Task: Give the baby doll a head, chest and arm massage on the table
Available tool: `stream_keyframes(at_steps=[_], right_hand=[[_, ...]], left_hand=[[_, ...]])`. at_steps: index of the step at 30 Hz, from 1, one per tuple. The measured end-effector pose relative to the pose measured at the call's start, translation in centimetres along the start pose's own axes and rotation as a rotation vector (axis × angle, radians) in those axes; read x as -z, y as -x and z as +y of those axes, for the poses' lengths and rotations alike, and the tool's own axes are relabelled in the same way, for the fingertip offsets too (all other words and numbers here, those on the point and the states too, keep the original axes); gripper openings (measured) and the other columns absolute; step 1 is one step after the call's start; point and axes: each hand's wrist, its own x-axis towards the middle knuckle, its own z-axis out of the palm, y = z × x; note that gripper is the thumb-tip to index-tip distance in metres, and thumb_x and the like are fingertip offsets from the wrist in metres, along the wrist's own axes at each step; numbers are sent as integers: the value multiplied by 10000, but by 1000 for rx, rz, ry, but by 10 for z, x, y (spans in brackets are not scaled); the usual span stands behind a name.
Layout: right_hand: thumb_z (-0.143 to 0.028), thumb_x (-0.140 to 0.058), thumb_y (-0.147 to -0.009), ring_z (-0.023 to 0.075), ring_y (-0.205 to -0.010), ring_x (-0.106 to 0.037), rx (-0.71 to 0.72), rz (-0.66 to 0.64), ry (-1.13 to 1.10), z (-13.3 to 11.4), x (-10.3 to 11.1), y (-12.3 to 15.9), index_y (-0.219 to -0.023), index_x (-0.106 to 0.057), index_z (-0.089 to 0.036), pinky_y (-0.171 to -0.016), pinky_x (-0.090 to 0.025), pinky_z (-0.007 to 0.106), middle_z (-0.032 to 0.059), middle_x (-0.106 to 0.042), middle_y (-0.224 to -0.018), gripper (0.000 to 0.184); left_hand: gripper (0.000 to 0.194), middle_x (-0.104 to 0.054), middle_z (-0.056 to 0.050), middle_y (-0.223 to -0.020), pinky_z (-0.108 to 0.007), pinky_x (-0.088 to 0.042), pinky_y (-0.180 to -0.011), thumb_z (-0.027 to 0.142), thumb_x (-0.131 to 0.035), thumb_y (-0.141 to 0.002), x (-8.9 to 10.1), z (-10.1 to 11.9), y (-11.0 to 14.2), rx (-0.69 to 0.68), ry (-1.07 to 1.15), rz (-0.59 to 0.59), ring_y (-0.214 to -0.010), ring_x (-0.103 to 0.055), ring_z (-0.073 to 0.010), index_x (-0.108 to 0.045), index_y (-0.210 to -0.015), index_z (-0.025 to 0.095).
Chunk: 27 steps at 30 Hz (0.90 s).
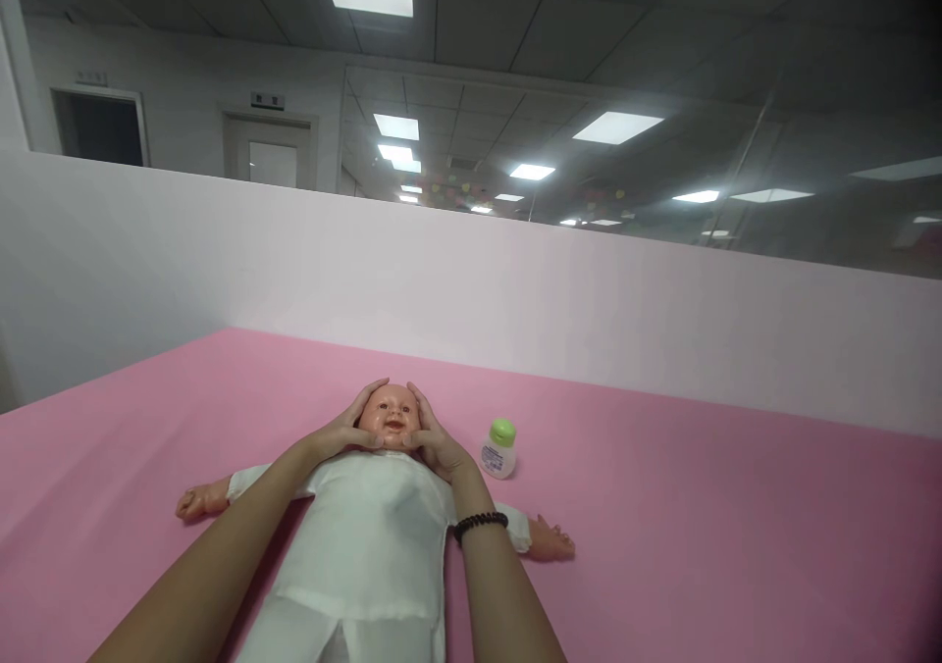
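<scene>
A baby doll [368,535] in white clothes lies on its back on the pink table [699,526], arms spread out to the sides. My left hand [349,430] cups the left side of the doll's head [389,416], fingers curled over its temple. My right hand [433,439] cups the other side of the head, thumb on the cheek, fingers along the temple. A black bead bracelet [480,523] sits on my right wrist. A small white bottle with a green cap [499,448] stands just right of my right hand.
A low white partition wall [515,290] runs along the far edge of the table. Behind it is glass with reflected ceiling lights, and two doors [272,148] at the back left.
</scene>
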Motion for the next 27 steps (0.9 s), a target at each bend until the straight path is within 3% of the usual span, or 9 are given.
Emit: stream_keyframes(at_steps=[14,17,19,23,27], right_hand=[[-64,-766,-573,284,-1280,-531,21,-16,-28,2,2,-1,-1508,-270,-377,-1092,-414,464,68,-359,-1537,1104],[-73,-778,-559,287,-1275,-535,16,3,-53,2,0,-1,-1509,-279,-372,-1086,-421,451,63,-392,-1522,1114],[-166,-781,-611,284,-1265,-542,26,28,-110,2,-3,-2,-1504,-312,-346,-1083,-423,446,65,-440,-1491,1025],[-466,-609,-815,244,-1313,-498,91,124,-206,2,-5,-7,-1389,-506,-253,-1090,-415,400,59,-525,-1427,621],[-595,-431,-907,228,-1204,-580,35,317,-127,5,3,-16,-1217,-613,-249,-985,-486,368,47,-622,-1293,499]], left_hand=[[989,-359,-90,-1554,-519,-420,-1102,216,-791,-711,-2,3,1,1,8,-5,-1331,-498,-329,-225,-1501,401],[963,-353,-91,-1565,-509,-403,-1121,270,-790,-733,-3,1,0,-7,27,0,-1355,-472,-336,-233,-1509,391],[865,-384,-95,-1552,-510,-368,-1145,375,-720,-806,-2,-5,-3,-8,123,19,-1362,-468,-334,-234,-1521,379],[704,-394,-91,-1558,-468,-290,-1194,558,-529,-900,-1,-20,-17,-25,295,161,-1408,-415,-296,-307,-1521,311],[752,-439,-81,-1523,-431,-407,-1111,668,-511,-864,-3,-22,-25,49,261,383,-1326,-508,-292,-320,-1516,346]])
